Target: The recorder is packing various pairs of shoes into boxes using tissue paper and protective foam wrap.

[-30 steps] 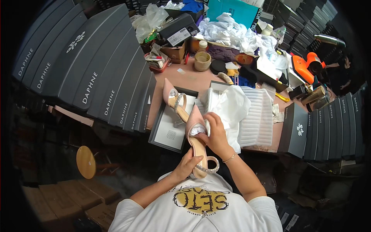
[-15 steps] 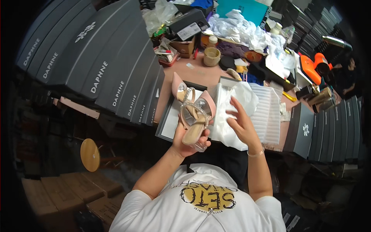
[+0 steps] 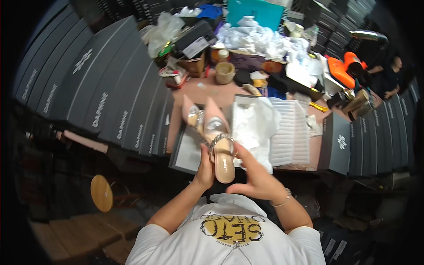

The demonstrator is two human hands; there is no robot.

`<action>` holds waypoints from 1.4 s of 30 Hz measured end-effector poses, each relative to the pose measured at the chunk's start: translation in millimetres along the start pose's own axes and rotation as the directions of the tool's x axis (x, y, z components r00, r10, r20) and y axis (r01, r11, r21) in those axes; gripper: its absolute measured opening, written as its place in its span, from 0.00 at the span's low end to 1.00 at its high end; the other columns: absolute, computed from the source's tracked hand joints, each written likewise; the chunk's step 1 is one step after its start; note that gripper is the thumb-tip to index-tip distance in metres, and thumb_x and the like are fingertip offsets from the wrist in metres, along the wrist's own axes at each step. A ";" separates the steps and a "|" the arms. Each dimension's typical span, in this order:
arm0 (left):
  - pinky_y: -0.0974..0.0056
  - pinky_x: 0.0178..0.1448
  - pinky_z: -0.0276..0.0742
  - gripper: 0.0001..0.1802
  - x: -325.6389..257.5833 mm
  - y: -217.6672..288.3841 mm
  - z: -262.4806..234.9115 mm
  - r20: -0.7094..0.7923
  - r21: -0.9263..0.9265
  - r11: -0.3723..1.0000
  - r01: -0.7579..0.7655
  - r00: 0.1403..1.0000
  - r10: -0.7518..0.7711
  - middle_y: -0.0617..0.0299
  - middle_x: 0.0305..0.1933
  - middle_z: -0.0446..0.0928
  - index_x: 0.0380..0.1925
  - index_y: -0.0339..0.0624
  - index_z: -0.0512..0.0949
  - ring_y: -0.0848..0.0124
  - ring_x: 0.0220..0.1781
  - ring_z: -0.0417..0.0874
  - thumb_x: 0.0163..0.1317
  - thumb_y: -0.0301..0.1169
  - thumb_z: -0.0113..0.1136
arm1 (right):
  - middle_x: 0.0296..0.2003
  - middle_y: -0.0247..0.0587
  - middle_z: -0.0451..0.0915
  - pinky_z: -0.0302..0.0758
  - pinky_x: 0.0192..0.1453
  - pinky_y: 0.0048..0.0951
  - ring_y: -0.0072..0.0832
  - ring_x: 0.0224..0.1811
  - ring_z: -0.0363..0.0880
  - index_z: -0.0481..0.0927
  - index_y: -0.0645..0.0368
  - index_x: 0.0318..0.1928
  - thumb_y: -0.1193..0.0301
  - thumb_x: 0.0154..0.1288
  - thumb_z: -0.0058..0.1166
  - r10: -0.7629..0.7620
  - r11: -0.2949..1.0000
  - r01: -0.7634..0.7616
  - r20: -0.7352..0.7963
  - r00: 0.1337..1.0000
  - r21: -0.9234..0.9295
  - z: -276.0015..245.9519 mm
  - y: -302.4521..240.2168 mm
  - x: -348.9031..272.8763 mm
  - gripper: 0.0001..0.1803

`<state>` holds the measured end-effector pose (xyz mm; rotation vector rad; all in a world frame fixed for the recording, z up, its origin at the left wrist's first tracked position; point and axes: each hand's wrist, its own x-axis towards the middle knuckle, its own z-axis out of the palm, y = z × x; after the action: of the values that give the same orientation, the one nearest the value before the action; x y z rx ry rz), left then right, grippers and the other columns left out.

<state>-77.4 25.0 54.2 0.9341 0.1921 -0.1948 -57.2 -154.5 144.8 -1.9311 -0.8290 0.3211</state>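
1. Left hand (image 3: pixel 205 165) is wrapped around the side of a pink pointed shoe (image 3: pixel 218 143); fingers closed on it, heel end toward the body.
2. Right hand (image 3: pixel 256 174) cups the shoe's other side, fingers loosely curled and part open, thumb near the jewelled strap (image 3: pixel 219 139).
3. A second pink shoe (image 3: pixel 193 115) lies just beyond the left hand, on the open shoe box (image 3: pixel 187 152).
4. White tissue paper (image 3: pixel 254 126) sits just past the right hand.
5. Judgement: grip the sole edges, keep fingers off the strap, and support the toe.
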 end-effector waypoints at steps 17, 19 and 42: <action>0.52 0.51 0.75 0.27 278.4 3.9 108.3 0.369 0.872 -0.280 -0.403 0.914 -0.167 0.40 0.43 0.80 0.46 0.37 0.79 0.45 0.47 0.80 0.65 0.51 0.50 | 0.59 0.49 0.66 0.80 0.36 0.38 0.39 0.45 0.74 0.60 0.57 0.65 0.58 0.66 0.45 0.361 0.046 0.281 -0.278 0.890 0.959 -52.8 106.9 -104.6 0.31; 0.52 0.50 0.75 0.27 278.5 2.9 92.4 0.267 0.900 -0.274 -0.340 0.925 -0.270 0.40 0.43 0.80 0.42 0.37 0.80 0.47 0.46 0.81 0.61 0.52 0.55 | 0.62 0.51 0.64 0.80 0.34 0.38 0.39 0.43 0.74 0.58 0.56 0.67 0.57 0.66 0.45 0.297 -0.080 0.347 -0.310 0.903 0.935 -56.7 99.3 -100.4 0.32; 0.68 0.37 0.74 0.20 100.8 88.7 124.0 0.497 0.655 0.335 -0.678 0.720 0.484 0.58 0.36 0.77 0.54 0.38 0.72 0.71 0.33 0.77 0.60 0.20 0.56 | 0.59 0.51 0.69 0.80 0.41 0.23 0.34 0.56 0.75 0.44 0.62 0.73 0.63 0.68 0.49 0.193 0.382 -0.058 -0.018 0.981 0.922 -59.4 2.2 -100.6 0.42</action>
<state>51.7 -32.5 170.1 1.8547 -0.5268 0.3579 -97.9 -262.9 159.9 -0.8929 -0.2522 0.6006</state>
